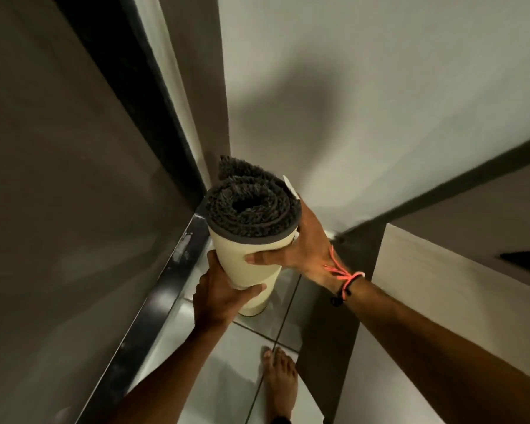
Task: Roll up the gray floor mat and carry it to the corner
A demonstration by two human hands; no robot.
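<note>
The gray floor mat (250, 209) is rolled into an upright tube, dark shaggy pile inside and cream backing (248, 264) outside. Its lower end rests on or just above the tiled floor in a corner. My left hand (219, 296) wraps around the lower part of the roll. My right hand (300, 246) grips the upper part from the right, thumb across the cream backing. A white tag sticks out at the roll's top right edge.
A dark door frame (153, 166) and glossy panel stand at the left, a white wall (364, 117) behind. A dark cabinet edge (361, 289) stands at the right. My bare foot (280, 384) is on the grey floor tiles (214, 356).
</note>
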